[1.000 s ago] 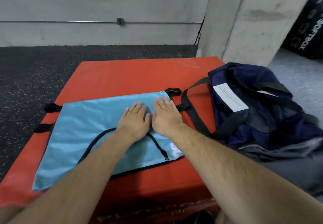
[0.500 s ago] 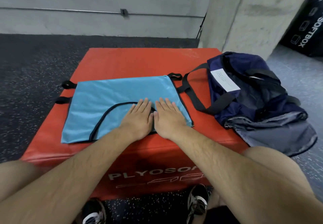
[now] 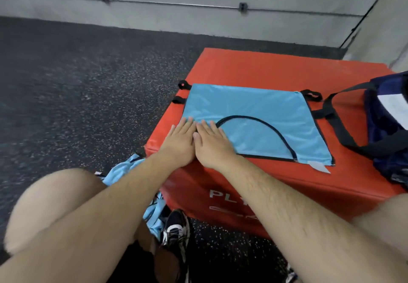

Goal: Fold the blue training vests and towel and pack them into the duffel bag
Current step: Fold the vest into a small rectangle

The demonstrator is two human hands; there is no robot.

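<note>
Duffel bag (image 3: 388, 128) beside vest (image 3: 260, 126) — more vests (image 3: 152, 212) on floor

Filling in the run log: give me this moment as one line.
left hand: flat on vest | right hand: flat on vest | vest: spread on red box | duffel bag: right of vest, unpacked

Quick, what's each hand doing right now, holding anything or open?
Left hand: open, flat, palm down at the near left corner of the blue vest, holding nothing.
Right hand: open, flat on the vest beside the left, holding nothing.
</note>
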